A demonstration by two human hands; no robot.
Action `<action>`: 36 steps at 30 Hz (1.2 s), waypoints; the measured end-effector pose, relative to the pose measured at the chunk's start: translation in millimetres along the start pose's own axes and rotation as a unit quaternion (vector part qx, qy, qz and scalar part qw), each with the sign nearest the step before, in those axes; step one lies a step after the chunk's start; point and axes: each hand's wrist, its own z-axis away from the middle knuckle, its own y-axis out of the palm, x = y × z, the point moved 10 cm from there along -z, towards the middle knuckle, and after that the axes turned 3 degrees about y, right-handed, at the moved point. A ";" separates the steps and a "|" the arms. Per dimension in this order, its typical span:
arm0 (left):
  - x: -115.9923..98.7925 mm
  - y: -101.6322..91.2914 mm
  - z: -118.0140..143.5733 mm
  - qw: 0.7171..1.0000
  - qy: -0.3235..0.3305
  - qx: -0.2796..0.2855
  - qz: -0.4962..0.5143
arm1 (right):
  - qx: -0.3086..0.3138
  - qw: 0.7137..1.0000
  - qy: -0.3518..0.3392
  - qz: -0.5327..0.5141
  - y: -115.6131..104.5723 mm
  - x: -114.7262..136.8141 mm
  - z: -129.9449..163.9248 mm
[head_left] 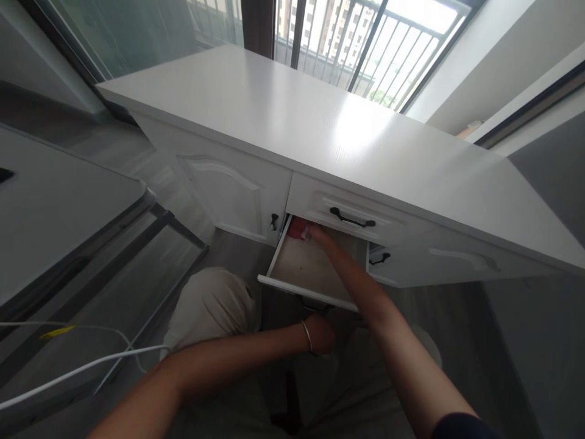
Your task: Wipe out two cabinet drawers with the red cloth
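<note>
My right hand [313,231] reaches into the pulled-out drawer [281,256], at its back left corner. Its fingers are closed on a red cloth [297,227] that lies against the drawer's bottom, with a small whitish patch beside the fingertips. Below the drawer front, my left hand [322,333] is curled closed in shadow, a bracelet at its wrist. It is just under the drawer's dark handle [315,303]; whether it touches the handle, or holds anything, I cannot make out. Small dark specks dot the drawer bottom.
The white cabinet [256,91] spans the view, with a closed upper drawer [351,204] above the open one and a door [223,195] to its left. A white table [59,207] with a metal frame stands at left. A white cable [86,369] crosses low left, near my knee.
</note>
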 end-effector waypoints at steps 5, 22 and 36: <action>-4.6 11.3 5.2 1.000 -0.006 0.010 -0.002 | -0.048 0.982 0.095 -0.153 -54.6 -57.2 53.1; 7.9 32.1 13.2 0.995 -0.042 0.083 -0.020 | -0.207 0.852 -0.013 -0.481 -155.8 -87.0 289.2; 44.9 -57.9 92.3 0.924 -0.251 -0.285 0.047 | -0.252 0.774 -0.161 -0.558 -183.1 -59.6 295.6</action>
